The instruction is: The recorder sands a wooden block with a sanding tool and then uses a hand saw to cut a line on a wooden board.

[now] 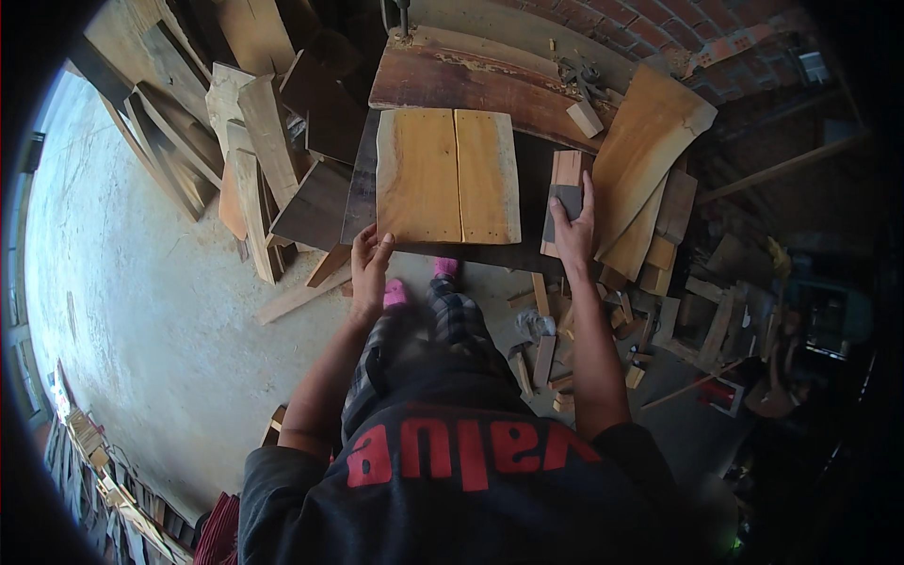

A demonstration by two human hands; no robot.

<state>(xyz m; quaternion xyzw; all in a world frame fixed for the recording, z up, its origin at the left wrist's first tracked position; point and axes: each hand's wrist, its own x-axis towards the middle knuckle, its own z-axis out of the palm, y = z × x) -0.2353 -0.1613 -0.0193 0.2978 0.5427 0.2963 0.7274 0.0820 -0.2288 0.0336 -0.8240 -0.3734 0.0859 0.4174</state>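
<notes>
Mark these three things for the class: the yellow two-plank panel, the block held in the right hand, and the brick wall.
Panel (435, 176): head view, on its left plank.
Block (569, 192): head view, on its dark middle.
Brick wall (670, 36): head view, on its reddish bricks.

Woodworking workshop.
Rough boards (264, 132), leaning close together, at left; 1 dark bench (534, 174) with planks (443, 87) and wood shavings (499, 63); timber offcuts (545, 361) littering the concrete floor (169, 311) at right; 1 red brick wall (664, 28) beyond the bench.
</notes>
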